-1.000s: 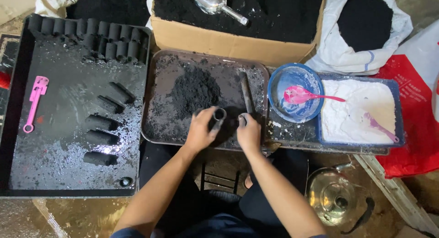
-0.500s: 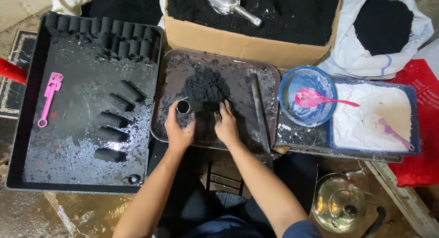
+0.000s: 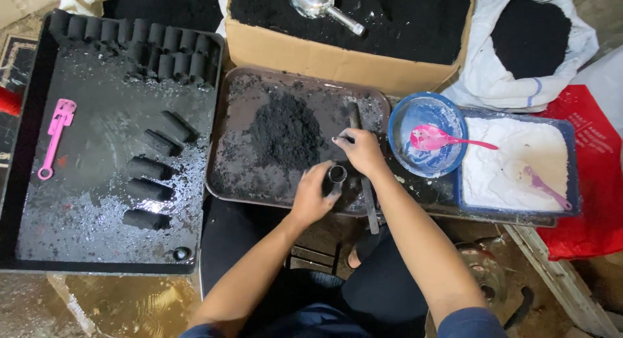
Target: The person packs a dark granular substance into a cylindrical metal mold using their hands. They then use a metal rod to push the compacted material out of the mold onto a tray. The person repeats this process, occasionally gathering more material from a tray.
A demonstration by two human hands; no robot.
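My left hand (image 3: 314, 196) grips a short black tube mould (image 3: 336, 176), held upright on the near edge of the brown metal tray (image 3: 228, 172). A heap of black powder (image 3: 284, 131) lies in the tray's middle. My right hand (image 3: 361, 151) rests just right of the tube, its fingers pinched together over the tray; whether they hold powder I cannot tell. A dark metal rod (image 3: 362, 175) lies under that hand.
Black tray (image 3: 97, 240) at left carries several black cylinders (image 3: 148, 169) and a pink tool (image 3: 54, 135). Blue bowl (image 3: 415, 162) with pink spoon (image 3: 441, 139), and a blue tray of white powder (image 3: 516, 159) at right. Cardboard box of black powder (image 3: 324, 59) with a metal scoop (image 3: 318, 4) behind.
Both hands and the tube have shifted right along the tray's near edge. The right hand has lifted off the powder heap and pinched its fingers.
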